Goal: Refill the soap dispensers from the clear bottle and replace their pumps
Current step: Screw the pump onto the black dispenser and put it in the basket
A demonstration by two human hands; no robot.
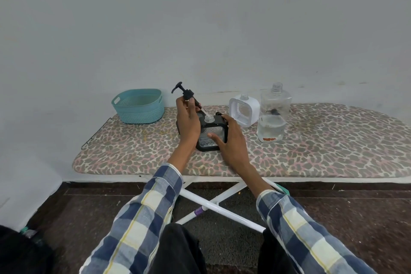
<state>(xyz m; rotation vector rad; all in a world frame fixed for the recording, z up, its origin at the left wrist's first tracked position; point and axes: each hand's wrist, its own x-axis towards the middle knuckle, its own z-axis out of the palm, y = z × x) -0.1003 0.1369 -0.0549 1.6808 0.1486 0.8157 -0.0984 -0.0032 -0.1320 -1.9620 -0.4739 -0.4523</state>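
A black-framed soap dispenser (209, 138) stands on the ironing board (311, 158), its clear neck uncovered. My left hand (189, 122) pinches a black pump (185, 92), tilted, with its tube tip at the dispenser's neck. My right hand (231, 140) grips the dispenser's right side, thumb on its front. A white-framed dispenser (244, 110) without a pump stands behind to the right. The clear bottle (273, 115), uncapped and partly filled, stands at the right.
A teal basket (139, 105) sits at the board's far left end, near the wall. Another black object (219, 114) lies just behind the black dispenser. The board's white crossed legs (218, 203) stand over a dark floor.
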